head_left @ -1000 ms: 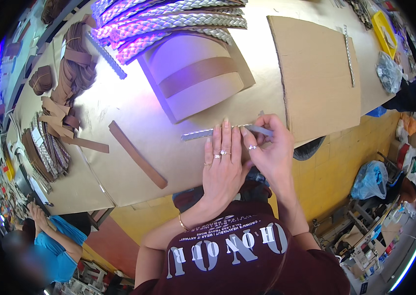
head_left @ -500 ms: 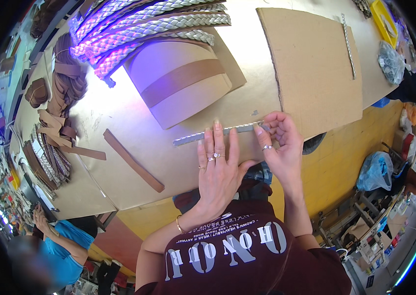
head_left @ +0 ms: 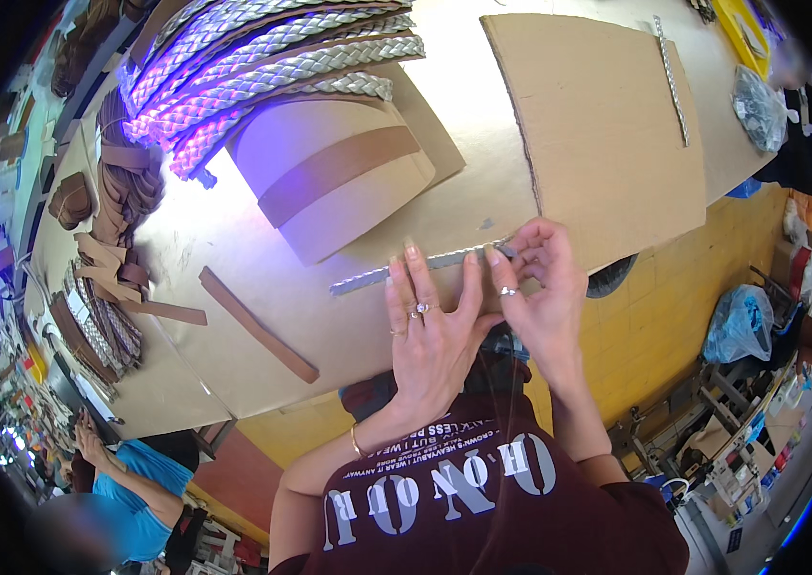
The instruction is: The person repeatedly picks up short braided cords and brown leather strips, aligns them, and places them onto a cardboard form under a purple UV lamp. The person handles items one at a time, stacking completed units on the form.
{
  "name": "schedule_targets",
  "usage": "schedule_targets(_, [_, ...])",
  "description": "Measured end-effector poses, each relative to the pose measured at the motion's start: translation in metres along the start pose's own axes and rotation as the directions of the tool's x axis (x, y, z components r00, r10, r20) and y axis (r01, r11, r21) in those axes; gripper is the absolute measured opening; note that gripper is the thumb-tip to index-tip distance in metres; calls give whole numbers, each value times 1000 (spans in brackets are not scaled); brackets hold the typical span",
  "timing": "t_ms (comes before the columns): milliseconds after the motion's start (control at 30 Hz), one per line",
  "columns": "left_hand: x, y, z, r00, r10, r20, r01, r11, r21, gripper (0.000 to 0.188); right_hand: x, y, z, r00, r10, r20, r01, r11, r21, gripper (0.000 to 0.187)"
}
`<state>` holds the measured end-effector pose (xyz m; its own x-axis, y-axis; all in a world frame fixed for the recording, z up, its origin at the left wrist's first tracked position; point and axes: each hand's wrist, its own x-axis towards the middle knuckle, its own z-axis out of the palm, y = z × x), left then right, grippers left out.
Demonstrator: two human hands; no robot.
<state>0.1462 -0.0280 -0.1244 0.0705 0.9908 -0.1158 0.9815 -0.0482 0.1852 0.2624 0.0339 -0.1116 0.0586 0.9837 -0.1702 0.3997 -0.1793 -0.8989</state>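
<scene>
Near the table's front edge lies a narrow grey strip with a silver braided cord along its far edge. My left hand rests flat across its middle, palm down and fingers spread. At the strip's right end, my right hand pinches it between thumb and bent fingers, which hide the tip. A loose brown strip lies to the left of my hands. Beyond them stands a curved tan card form with a brown band across it.
Wide silver braids are heaped at the far left. Bundled brown strips lie along the left side. A cardboard sheet on the right bears a thin braided cord. Another person in blue is at the lower left.
My left fingers have spread wider on the strip, with the index finger closer to my right hand. My right hand still pinches the end. The whole view has shifted slightly.
</scene>
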Motion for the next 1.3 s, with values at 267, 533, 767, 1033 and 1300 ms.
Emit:
schedule_targets(267, [1, 1, -3, 1000, 10, 5, -10, 999, 51, 73, 0, 8, -1, 1000, -8, -14, 11, 969, 247, 25])
schedule_targets(533, [0, 2, -2, 999, 8, 37, -11, 997, 76, 75, 1, 2, -1, 998, 59, -6, -57, 989, 136, 29])
schedule_targets(767, [-2, 3, 1, 999, 4, 52, -10, 992, 123, 76, 4, 0, 2, 999, 41, -33, -38, 997, 65, 27])
schedule_targets(1033, [-3, 3, 3, 999, -1, 54, -8, 987, 160, 78, 2, 1, 7, 995, -13, -102, 10, 999, -36, 24])
schedule_targets(1300, [-3, 3, 3, 1000, -3, 12, 1, 990, 143, 78, 2, 1, 10, 985, -36, -170, 9, 987, -160, 28])
